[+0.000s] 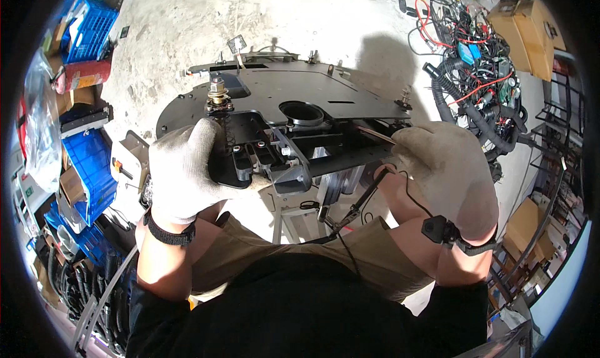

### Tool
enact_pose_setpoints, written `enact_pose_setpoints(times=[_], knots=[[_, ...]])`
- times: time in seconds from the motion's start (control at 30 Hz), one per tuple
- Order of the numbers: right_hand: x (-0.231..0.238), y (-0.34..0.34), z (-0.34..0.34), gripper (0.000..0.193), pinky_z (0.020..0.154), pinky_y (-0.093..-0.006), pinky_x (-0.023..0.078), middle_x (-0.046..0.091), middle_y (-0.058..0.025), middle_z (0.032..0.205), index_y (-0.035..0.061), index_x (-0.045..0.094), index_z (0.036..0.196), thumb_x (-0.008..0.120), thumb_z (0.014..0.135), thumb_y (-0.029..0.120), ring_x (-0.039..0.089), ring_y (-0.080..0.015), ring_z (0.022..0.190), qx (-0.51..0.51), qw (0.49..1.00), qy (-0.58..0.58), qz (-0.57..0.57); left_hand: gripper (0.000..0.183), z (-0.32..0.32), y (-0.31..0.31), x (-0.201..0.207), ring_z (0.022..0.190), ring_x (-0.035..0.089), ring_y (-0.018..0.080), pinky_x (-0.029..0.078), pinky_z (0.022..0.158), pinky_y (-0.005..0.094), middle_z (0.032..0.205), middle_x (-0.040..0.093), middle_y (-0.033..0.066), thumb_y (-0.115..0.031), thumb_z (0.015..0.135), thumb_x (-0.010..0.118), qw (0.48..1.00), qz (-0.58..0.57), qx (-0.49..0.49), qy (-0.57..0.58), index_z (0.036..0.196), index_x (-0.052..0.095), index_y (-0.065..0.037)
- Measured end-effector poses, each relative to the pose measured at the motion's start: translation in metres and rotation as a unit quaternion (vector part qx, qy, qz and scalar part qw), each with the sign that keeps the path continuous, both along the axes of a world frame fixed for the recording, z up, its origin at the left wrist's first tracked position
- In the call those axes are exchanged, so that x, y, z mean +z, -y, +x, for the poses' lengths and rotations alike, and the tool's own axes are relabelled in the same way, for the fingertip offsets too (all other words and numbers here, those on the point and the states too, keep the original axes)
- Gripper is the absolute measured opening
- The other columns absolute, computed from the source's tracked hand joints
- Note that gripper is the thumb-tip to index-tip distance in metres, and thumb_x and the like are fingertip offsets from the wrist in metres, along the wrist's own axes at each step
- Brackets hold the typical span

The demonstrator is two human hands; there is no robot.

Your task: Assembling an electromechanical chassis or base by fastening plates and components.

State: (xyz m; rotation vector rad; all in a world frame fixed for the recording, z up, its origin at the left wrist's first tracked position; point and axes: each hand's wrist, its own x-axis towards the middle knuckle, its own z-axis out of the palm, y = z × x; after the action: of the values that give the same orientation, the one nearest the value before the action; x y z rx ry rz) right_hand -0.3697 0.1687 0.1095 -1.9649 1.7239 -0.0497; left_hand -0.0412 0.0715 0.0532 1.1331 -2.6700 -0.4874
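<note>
A broad black plate assembly [281, 89] with a round ring opening [301, 113] sits in front of me, raised above the floor. My left hand [181, 167], in a pale work glove, is closed around a black tray-like bracket [247, 128] on the near left side, fingers beneath it. Bolts and small black blocks [250, 155] show beside that hand. A spring-and-bolt post [217, 94] stands just beyond it. On the right, my gloved right hand [440, 170] pinches a thin rod [377, 135] whose tip points left into the gap under the plate. Its grip end is hidden in the fingers.
Below the assembly are a metal post [334, 186] and a thin black jointed arm [359, 205]. A tangle of cables and black hoses [475, 77] lies at the far right, next to cardboard boxes [525, 36]. Blue crates [90, 164] line the left.
</note>
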Motion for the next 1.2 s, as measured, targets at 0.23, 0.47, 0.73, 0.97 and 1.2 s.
enact_pose_setpoints(times=[0.23, 0.47, 0.73, 0.97, 1.2], knots=[[-0.056, 0.002, -0.023, 0.019, 0.084, -0.0444, 0.056, 0.072, -0.0147, 0.098, 0.0067, 0.074, 0.102, 0.061, 0.088, 0.01, 0.069, -0.0376, 0.097, -0.075, 0.997, 0.001, 0.036, 0.065, 0.001, 0.003, 0.002, 0.059, 0.066, 0.0233, 0.054, 0.058, 0.0346, 0.068, 0.066, 0.0078, -0.055, 0.055, 0.097, 0.996, 0.066, 0.052, -0.021, 0.082, 0.062, -0.008], [-0.059, 0.0, -0.02, 0.013, 0.077, -0.0456, 0.054, 0.069, -0.015, 0.09, 0.0067, 0.072, 0.1, 0.068, 0.088, 0.011, 0.068, -0.0371, 0.087, -0.049, 0.995, -0.076, -0.042, 0.059, -0.007, 0.009, 0.008, 0.059, 0.068, 0.0231, 0.056, 0.059, 0.0344, 0.068, 0.067, 0.0088, -0.046, 0.055, 0.098, 0.997, 0.056, 0.052, -0.008, 0.082, 0.062, -0.007], [-0.015, -0.015, 0.006, 0.013, 0.072, -0.0457, 0.051, 0.064, -0.0122, 0.085, 0.0077, 0.069, 0.098, 0.071, 0.087, 0.013, 0.064, -0.0349, 0.082, -0.028, 0.99, -0.088, -0.111, 0.061, -0.004, 0.006, 0.003, 0.057, 0.067, 0.0233, 0.055, 0.058, 0.0338, 0.066, 0.066, 0.0085, -0.049, 0.055, 0.098, 0.993, 0.085, 0.079, -0.031, 0.08, 0.062, -0.007], [-0.001, -0.021, 0.027, 0.023, 0.069, -0.0438, 0.051, 0.063, -0.0113, 0.082, 0.0031, 0.071, 0.103, 0.074, 0.082, 0.011, 0.064, -0.0319, 0.077, 0.001, 0.995, -0.08, -0.064, 0.066, -0.011, 0.004, 0.003, 0.056, 0.066, 0.0231, 0.054, 0.057, 0.0336, 0.064, 0.065, 0.0084, -0.056, 0.054, 0.098, 0.995, 0.061, 0.07, -0.034, 0.079, 0.062, -0.007], [0.006, -0.024, 0.035, 0.016, 0.069, -0.0449, 0.051, 0.065, -0.0118, 0.082, 0.0024, 0.069, 0.098, 0.071, 0.085, 0.011, 0.065, -0.0329, 0.078, -0.015, 0.997, -0.063, -0.043, 0.068, -0.013, 0.004, 0.007, 0.055, 0.065, 0.0246, 0.054, 0.056, 0.0349, 0.064, 0.065, 0.0088, -0.059, 0.055, 0.098, 0.997, 0.048, 0.063, -0.022, 0.08, 0.062, -0.007]])
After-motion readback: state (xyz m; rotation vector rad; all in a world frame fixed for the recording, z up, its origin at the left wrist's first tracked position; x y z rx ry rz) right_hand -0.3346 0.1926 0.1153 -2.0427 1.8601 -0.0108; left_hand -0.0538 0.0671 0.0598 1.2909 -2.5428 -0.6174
